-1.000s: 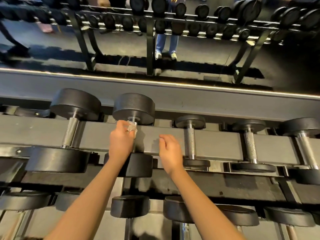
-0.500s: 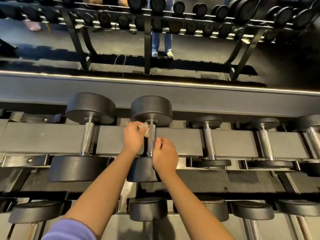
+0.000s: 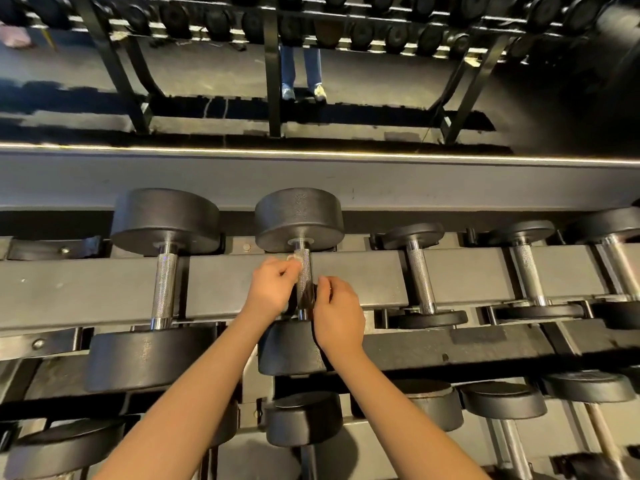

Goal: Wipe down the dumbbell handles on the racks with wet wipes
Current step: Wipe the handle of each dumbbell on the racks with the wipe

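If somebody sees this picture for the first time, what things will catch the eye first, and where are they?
First the two hands in the middle: the left hand pinches a small wet wipe against the metal handle of a big black dumbbell on the rack, and the right hand is curled close beside that handle. Above, what looks like a mirror shows more dumbbells and a person's legs in jeans.

knurled shiny metal handle (image 3: 304, 275), matt black rubbery dumbbell heads (image 3: 299, 218), dull grey painted metal rack (image 3: 104, 289)
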Tool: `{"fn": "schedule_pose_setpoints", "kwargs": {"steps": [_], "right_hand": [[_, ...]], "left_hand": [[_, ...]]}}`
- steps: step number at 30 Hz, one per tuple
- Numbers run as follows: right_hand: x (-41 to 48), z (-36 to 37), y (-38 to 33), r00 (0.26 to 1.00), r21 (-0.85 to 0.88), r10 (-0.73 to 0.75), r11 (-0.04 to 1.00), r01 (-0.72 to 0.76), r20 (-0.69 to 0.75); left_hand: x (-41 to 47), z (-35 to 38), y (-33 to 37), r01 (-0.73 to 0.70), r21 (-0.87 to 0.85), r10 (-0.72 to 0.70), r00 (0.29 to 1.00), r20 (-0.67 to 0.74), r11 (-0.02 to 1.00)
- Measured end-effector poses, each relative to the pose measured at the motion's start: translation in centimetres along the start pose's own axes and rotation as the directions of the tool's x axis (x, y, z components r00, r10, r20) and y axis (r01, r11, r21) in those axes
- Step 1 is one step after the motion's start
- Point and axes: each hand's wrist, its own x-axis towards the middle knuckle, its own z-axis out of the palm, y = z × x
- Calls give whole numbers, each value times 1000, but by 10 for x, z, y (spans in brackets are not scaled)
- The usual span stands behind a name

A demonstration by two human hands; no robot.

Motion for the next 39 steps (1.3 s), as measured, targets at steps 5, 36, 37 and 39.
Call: {"fn": "schedule_pose_setpoints", "kwargs": {"steps": [5,36,37,39], "right_hand": [[0,0,0,1000,3,13,1000,-13,-14],[0,4,3,994,-8,3,1000,-3,-107],[0,4,3,994,-11,1,1000,-3,-113],[0,4,4,993,-16,-1,1000,-1,-117]], "left_hand": [[21,-4,0,60,-110,-67,996,-63,992],[4,-5,5,74,-191,-80,996,-25,979],[4,-5,7,76,-217,-87,995,-39,973],[0,-4,7,94,-243,-106,994,-36,966]]}}
